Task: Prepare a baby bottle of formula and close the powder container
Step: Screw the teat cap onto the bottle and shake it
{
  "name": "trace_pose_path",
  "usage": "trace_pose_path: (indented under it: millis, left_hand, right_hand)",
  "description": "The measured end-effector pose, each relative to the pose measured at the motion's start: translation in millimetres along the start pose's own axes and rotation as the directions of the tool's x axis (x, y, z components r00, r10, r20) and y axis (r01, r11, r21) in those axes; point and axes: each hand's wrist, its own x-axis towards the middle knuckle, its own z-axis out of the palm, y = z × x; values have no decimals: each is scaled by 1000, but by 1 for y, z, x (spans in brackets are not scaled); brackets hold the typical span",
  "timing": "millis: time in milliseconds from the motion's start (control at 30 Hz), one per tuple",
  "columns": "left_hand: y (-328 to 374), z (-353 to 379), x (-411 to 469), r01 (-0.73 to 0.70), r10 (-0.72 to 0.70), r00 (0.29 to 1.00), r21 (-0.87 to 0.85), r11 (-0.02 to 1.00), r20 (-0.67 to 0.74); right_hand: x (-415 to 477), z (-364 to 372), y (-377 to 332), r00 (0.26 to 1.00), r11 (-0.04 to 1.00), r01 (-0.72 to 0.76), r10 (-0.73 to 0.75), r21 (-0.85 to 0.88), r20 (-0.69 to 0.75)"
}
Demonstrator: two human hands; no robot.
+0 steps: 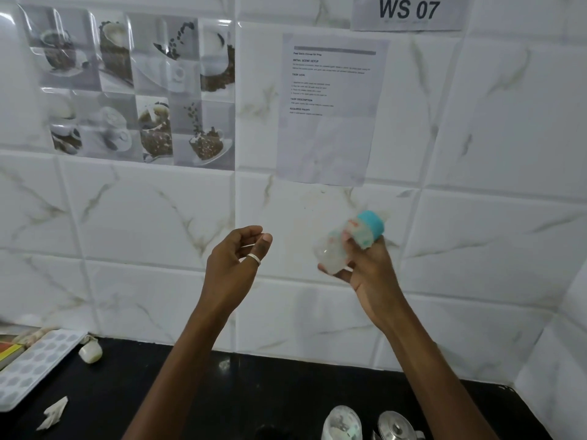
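My right hand (pixel 362 265) grips a clear baby bottle (pixel 336 246) with a teal collar (pixel 371 225), held up in front of the tiled wall and tilted to the right; it is motion-blurred. My left hand (pixel 235 258) is raised beside it, apart from the bottle, fingers loosely curled and holding nothing, a ring on one finger. A clear container with white powder (pixel 341 422) stands at the bottom edge on the black counter (pixel 222 401); I cannot tell whether it has a lid.
A steel kettle lid (pixel 395 425) sits beside the powder container. At the left lie a white tray with round cells (pixel 31 366), a small white scoop-like piece (pixel 90 350) and a crumpled paper scrap (pixel 54 412). Printed sheets hang on the wall.
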Motion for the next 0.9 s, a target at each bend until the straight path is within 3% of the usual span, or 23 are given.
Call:
trace_pose_path:
  millis: [100, 233, 267, 400, 433, 567, 733, 867, 900]
  left_hand:
    - [0, -1, 1, -2, 1, 1000, -6, 1000, -9]
    - [0, -1, 1, -11, 11, 1000, -2, 1000, -5]
    - [0, -2, 1, -13, 13, 1000, 2, 1000, -6]
    - [1, -3, 1, -14, 14, 1000, 3, 1000, -8]
    - [1, -3, 1, -15, 15, 1000, 3, 1000, -7]
    - [1, -3, 0, -20, 20, 1000, 9, 1000, 5]
    - [1, -1, 0, -15, 15, 1000, 12, 1000, 0]
    - [1, -1, -1, -14, 14, 1000, 7, 1000, 9]
    - [0, -1, -1, -15, 14, 1000, 13, 1000, 6]
  right_hand:
    - [-3, -1, 2, 994, 972, -36, 59, -232, 93]
    - [4, -4, -8, 996, 992, 38, -28, 117, -84]
    - [5, -4, -8, 995, 990, 49, -36, 133, -96]
    - [-2, 0, -3, 995, 979, -29, 47, -203, 83]
    - [-2, -1, -4, 995, 976, -21, 40, -216, 87]
    - [4, -4, -14, 998, 997, 46, -42, 64, -56]
    - [-4, -3, -4, 985, 955, -16, 65, -297, 157]
    - [3, -6, -12, 1000, 999, 20, -19, 47, -7]
    - [4, -6, -12, 999, 999, 32, -31, 38, -22]
